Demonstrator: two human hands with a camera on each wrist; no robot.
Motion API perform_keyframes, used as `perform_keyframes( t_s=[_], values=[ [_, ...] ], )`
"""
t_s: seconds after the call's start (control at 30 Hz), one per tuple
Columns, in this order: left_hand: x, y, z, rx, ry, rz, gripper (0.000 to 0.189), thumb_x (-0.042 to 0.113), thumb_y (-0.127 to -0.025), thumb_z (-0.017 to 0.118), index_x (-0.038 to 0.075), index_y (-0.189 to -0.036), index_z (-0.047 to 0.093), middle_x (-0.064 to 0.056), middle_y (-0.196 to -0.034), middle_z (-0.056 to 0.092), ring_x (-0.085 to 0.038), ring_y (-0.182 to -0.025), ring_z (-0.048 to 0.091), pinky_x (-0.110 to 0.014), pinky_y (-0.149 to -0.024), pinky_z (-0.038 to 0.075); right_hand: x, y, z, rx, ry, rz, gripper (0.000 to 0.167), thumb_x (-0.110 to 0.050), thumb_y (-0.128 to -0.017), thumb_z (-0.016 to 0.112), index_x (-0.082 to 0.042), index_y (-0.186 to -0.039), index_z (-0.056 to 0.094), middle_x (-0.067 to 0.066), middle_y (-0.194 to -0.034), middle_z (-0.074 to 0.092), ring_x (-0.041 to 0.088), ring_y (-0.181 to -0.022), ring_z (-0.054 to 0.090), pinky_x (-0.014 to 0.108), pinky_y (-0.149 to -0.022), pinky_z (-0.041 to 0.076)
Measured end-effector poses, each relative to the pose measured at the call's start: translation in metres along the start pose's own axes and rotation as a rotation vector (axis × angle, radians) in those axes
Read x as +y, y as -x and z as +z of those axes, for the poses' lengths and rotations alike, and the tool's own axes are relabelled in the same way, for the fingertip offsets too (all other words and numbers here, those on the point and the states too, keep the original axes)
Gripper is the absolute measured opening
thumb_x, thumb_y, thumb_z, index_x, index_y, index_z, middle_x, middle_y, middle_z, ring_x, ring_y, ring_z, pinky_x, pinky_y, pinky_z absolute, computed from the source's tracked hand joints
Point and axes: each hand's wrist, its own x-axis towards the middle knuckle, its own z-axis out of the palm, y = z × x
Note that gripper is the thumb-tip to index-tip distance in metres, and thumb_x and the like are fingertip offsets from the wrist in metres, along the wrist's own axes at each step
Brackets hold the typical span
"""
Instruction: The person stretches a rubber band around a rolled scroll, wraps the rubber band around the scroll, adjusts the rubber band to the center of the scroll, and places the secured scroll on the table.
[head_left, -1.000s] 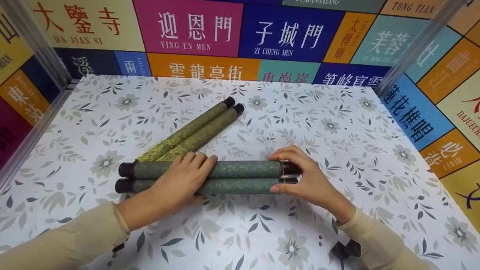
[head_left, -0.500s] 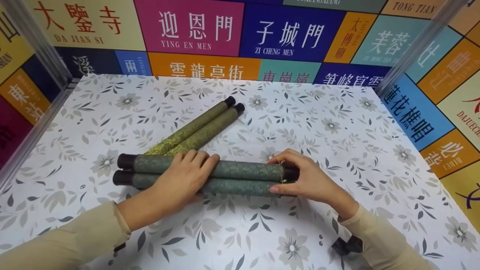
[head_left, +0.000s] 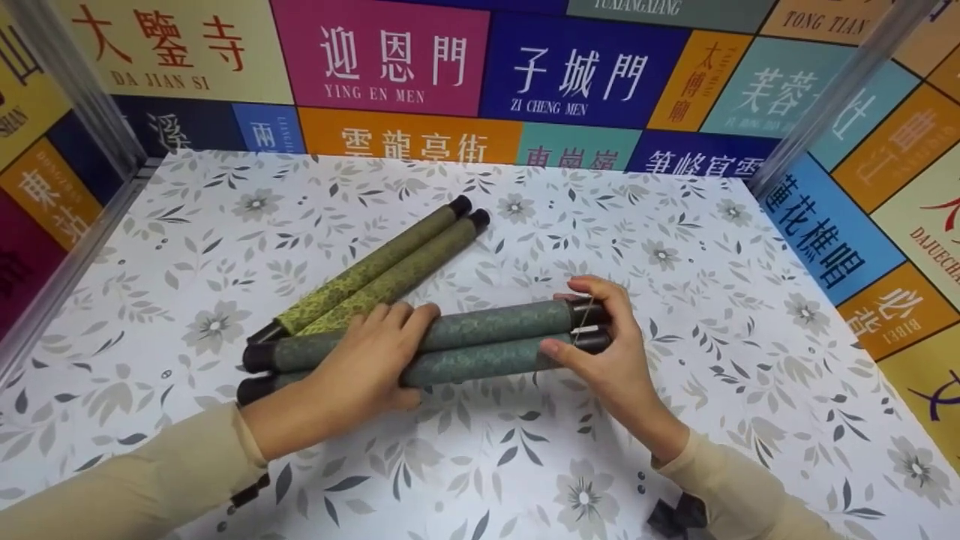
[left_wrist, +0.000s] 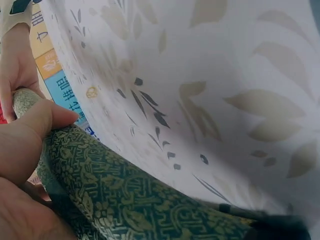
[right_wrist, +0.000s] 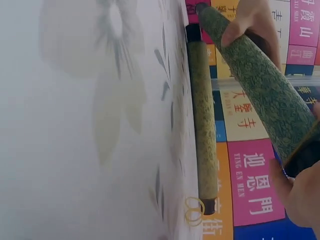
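Left hand (head_left: 367, 352) curls round middle of 2 green rolls (head_left: 499, 324), right end raised above table (head_left: 450, 472); right hand (head_left: 619, 352), thumb and fingers spread, grips black ends (head_left: 598, 339) near thin band (right_wrist: 302, 143). Possible trouble: thumb slips, band snaps; left grip loosens, rolls separate, hit yellow-green rolls (head_left: 382, 259).

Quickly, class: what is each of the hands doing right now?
Left hand: holding the green rolls.
Right hand: holding the same rolls at one end.

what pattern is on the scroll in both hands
The scroll has pale flowers and angular lines on dark green, clearest in the left wrist view.
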Motion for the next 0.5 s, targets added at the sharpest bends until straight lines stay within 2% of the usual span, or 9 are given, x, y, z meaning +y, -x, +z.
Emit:
perform_keyframes(
  t_s=[0.1, 0.2, 0.33, 0.5],
  values=[
    [0.001, 0.001, 0.002, -0.007, 0.000, 0.014, 0.092, 0.029, -0.065, 0.089, 0.011, -0.141, 0.041, -0.012, -0.116, 0.058, -0.030, -0.103, 0.054, -0.049, -0.087, 0.048, 0.002, 0.000, 0.002, 0.017, -0.024, -0.003, 0.059, 0.003, -0.072, 0.083, 0.000, -0.125, 0.056, 0.008, -0.126, 0.056, 0.022, -0.114, 0.061, 0.021, -0.089, 0.054],
    [0.000, 0.003, 0.005, -0.002, -0.021, 0.043, 0.091, 0.031, -0.065, 0.090, 0.010, -0.141, 0.042, -0.012, -0.115, 0.058, -0.029, -0.102, 0.053, -0.047, -0.085, 0.047, 0.004, -0.002, -0.002, -0.012, 0.028, 0.030, 0.045, -0.001, -0.074, 0.083, -0.003, -0.114, 0.064, 0.007, -0.117, 0.060, 0.020, -0.105, 0.059, 0.022, -0.087, 0.052],
    [-0.003, 0.005, 0.005, 0.009, -0.069, 0.094, 0.092, 0.033, -0.064, 0.091, 0.010, -0.139, 0.043, -0.012, -0.115, 0.058, -0.030, -0.101, 0.053, -0.046, -0.085, 0.047, 0.007, -0.006, -0.010, -0.101, 0.088, 0.070, 0.032, -0.006, -0.076, 0.083, -0.008, -0.106, 0.071, 0.007, -0.110, 0.065, 0.018, -0.100, 0.058, 0.023, -0.089, 0.048],
    [-0.007, 0.004, 0.001, 0.004, -0.104, 0.151, 0.094, 0.033, -0.063, 0.092, 0.011, -0.141, 0.043, -0.010, -0.116, 0.057, -0.028, -0.103, 0.052, -0.045, -0.085, 0.046, 0.005, -0.013, -0.021, -0.270, 0.135, 0.095, 0.033, -0.010, -0.076, 0.084, -0.012, -0.108, 0.074, 0.006, -0.109, 0.070, 0.016, -0.102, 0.062, 0.021, -0.093, 0.047]
  ],
)
